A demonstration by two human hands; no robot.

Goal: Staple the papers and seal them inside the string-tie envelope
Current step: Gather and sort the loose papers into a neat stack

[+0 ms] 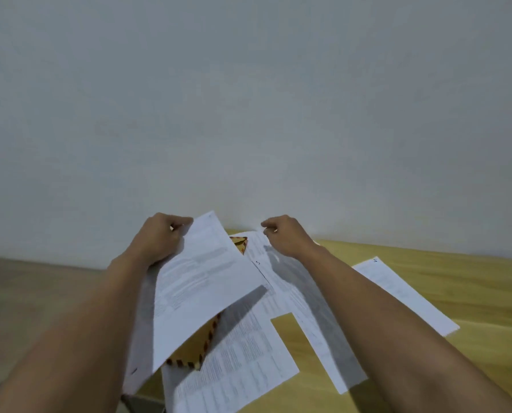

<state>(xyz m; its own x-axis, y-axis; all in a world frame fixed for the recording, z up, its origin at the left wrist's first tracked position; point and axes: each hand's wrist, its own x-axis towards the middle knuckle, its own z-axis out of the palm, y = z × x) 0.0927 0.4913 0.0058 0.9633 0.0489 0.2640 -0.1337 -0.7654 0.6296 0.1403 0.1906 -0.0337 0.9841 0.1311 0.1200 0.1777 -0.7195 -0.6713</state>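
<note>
So the envelope [199,347] is sitting on the wooden table [472,293] pretty much right under my left hand [156,239], mostly buried by the sheet [201,281] I've got lifted over it. Only its striped edge and a corner up top peek out. Text on the pages is too blurry to read. Left hand is closed, pinching that raised sheet by its top corner. Right hand [284,235] is curled with fingertips at the top edge of another page [296,293] lying flat; can't tell if it's actually gripping. Two more sheets lie around.
</note>
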